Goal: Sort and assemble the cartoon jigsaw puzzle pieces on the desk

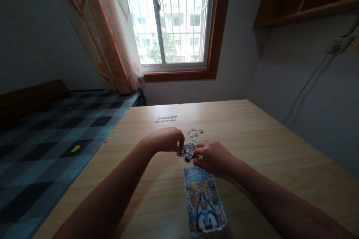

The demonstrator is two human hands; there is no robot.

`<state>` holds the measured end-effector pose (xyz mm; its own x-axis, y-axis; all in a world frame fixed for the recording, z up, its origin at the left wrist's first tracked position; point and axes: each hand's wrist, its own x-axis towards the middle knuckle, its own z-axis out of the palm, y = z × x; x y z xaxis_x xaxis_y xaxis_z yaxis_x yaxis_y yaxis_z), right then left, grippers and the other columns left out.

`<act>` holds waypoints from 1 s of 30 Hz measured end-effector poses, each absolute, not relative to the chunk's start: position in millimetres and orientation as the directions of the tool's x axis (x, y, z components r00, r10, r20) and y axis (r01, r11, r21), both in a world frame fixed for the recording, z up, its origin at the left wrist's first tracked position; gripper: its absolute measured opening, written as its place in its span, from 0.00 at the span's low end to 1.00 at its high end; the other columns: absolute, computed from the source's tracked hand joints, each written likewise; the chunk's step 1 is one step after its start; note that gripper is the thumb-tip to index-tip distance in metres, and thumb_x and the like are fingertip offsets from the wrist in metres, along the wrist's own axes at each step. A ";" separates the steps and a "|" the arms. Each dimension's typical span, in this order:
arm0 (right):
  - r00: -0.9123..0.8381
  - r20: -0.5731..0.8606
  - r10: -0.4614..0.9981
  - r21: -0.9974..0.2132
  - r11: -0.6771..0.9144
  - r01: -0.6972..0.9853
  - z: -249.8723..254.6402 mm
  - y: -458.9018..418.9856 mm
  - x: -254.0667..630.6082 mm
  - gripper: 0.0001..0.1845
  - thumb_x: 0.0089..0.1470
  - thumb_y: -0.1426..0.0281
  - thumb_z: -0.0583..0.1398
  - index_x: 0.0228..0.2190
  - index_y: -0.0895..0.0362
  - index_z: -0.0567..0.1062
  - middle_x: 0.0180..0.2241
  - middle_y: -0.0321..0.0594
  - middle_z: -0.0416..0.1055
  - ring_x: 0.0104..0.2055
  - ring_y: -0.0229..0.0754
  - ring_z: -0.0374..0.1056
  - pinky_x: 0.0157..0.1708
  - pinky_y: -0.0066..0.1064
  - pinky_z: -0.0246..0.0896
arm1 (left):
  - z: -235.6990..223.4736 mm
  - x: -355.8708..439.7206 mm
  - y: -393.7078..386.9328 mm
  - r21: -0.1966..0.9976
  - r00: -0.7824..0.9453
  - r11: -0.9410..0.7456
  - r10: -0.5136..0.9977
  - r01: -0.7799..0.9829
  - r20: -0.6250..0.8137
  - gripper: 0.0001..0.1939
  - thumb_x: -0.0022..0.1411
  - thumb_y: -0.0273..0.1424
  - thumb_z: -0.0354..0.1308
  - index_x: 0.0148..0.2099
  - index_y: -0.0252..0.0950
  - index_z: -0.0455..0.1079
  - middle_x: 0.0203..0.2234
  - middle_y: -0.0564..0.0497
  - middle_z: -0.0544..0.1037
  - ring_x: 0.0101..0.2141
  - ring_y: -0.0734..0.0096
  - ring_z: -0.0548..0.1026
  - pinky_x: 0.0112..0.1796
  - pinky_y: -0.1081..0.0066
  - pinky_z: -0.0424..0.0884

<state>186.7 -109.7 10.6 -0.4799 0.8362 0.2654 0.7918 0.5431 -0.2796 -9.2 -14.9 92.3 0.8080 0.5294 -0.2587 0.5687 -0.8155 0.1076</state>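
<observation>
A loose pile of small jigsaw puzzle pieces (pixel 188 151) lies on the wooden table between my two hands. My left hand (pixel 167 139) reaches in from the left, its fingers bent down and closed at the pile's left edge. Whatever sits between those fingertips is hidden. On the other side, my right hand (pixel 214 155) rests against the pile with its fingers apart. Just behind is a smaller group of loose pieces (pixel 193 133). Farther back, two joined strips of puzzle pieces (pixel 166 119) lie side by side. A picture sheet (pixel 204 201) with cartoon dogs lies nearest me.
The light wood table (pixel 275 179) reaches toward the wall below a barred window (pixel 182 22). A bed with a checked cover (pixel 56 138) stands to the left, beside a flowered curtain (pixel 103 30). At the upper right hangs a wooden shelf (pixel 303 15).
</observation>
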 end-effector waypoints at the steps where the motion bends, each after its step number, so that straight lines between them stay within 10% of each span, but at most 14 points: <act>1: -0.463 0.258 0.848 -0.284 0.525 0.803 10.2 -110.0 185.6 0.05 0.54 0.66 0.64 0.33 0.53 0.80 0.33 0.39 0.75 0.37 0.41 0.66 0.36 0.32 0.54 | 92.9 -9.1 -15.3 0.108 0.807 -0.814 0.531 0.570 -0.258 0.07 0.51 0.29 0.65 0.34 0.42 0.81 0.25 0.54 0.79 0.25 0.75 0.70 0.30 0.74 0.63; 30: -0.430 0.269 0.862 -0.351 0.503 0.790 4.3 -103.5 196.6 0.06 0.52 0.66 0.66 0.34 0.52 0.80 0.32 0.37 0.75 0.37 0.41 0.66 0.36 0.31 0.54 | 82.1 1.2 -17.8 0.103 0.791 -0.811 0.522 0.576 -0.319 0.08 0.50 0.27 0.65 0.34 0.42 0.81 0.23 0.53 0.79 0.24 0.75 0.70 0.29 0.75 0.64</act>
